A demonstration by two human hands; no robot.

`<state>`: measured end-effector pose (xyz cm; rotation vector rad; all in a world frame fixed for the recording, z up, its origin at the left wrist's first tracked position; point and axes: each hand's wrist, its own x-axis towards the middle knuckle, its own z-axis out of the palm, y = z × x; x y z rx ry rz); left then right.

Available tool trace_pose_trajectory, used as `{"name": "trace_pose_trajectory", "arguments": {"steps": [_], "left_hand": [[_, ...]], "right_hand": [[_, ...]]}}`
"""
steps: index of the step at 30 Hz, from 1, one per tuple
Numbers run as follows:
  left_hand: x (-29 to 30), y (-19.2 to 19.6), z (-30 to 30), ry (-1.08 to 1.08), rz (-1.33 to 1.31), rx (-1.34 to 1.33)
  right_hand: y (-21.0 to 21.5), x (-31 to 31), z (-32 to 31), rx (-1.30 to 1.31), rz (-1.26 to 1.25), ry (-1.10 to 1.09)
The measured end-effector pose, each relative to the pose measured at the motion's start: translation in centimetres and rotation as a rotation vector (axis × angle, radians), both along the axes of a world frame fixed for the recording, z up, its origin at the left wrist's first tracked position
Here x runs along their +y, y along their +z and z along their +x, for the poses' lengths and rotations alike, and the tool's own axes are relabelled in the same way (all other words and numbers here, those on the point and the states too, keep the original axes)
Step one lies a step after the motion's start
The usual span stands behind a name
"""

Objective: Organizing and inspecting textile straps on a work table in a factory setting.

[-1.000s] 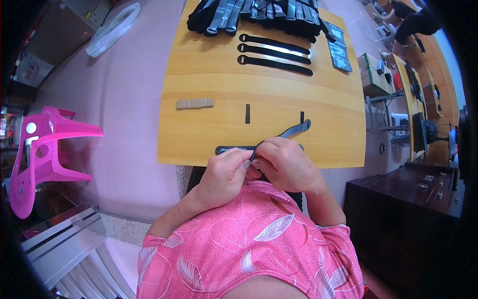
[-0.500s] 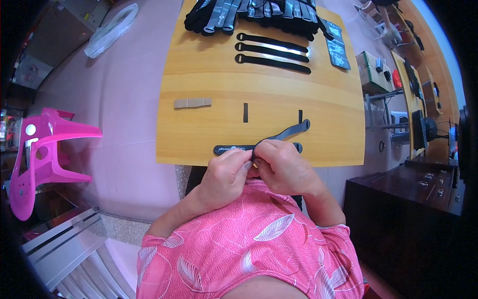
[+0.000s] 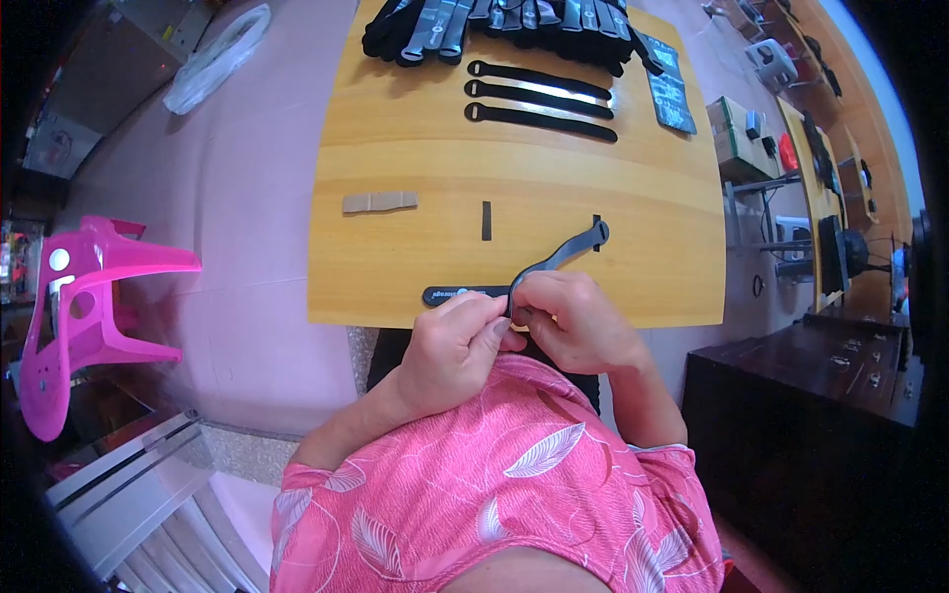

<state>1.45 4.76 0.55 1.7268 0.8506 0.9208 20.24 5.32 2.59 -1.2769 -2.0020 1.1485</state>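
Near the table's front edge, my left hand [image 3: 450, 346] is closed, thumb and fingers pinching a black hook-and-loop strap [image 3: 556, 259]. My right hand [image 3: 581, 318] is closed on the same strap just beside it, fingertips almost touching the left ones; the pinched part is mostly hidden. From there the strap curves up and right to a rounded, slotted end above the table. Another black strap [image 3: 455, 296] with pale printing lies flat along the front edge, its right part covered by my hands.
Three black straps [image 3: 542, 95] lie side by side farther back. Behind them is a pile of bundled straps [image 3: 504, 35], with a dark printed pouch [image 3: 672, 94] to its right. A tan strip [image 3: 381, 203] and short dark strips [image 3: 486, 221] are on the table [image 3: 395, 257]. A pink stool [image 3: 99, 287] stands left.
The strap's free end has dipped slightly left and its curve is steeper. My right hand has turned a little, covering the flat strap's right end. My left hand has barely moved.
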Motion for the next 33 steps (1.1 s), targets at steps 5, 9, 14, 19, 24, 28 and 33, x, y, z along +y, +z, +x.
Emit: {"name": "trace_pose_trajectory", "arguments": {"steps": [5, 9, 14, 19, 24, 28, 33], "left_hand": [[0.3, -0.5, -0.3, -0.024, -0.009, -0.016], [0.1, -1.2, -0.4, -0.039, -0.115, -0.08], [0.4, -0.6, -0.5, -0.048, -0.056, -0.018], [0.5, -0.6, -0.6, -0.059, -0.006, 0.018], [0.6, -0.3, -0.7, -0.1, 0.049, 0.063], [0.3, -0.9, -0.1, -0.063, 0.121, 0.07], [0.0, -1.4, 0.3, -0.008, 0.225, 0.095]], "right_hand": [[0.2, 0.3, 0.6, 0.057, -0.035, 0.12], [0.3, 0.7, 0.6, 0.043, -0.065, 0.143], [0.4, 0.6, 0.5, 0.011, -0.049, 0.134], [0.6, -0.2, -0.5, -0.04, 0.01, 0.034], [0.3, -0.7, -1.1, -0.03, -0.022, -0.054], [0.1, -1.1, -1.8, -0.056, -0.072, -0.214], [-0.2, -1.0, -1.8, -0.027, -0.127, -0.243]]}}
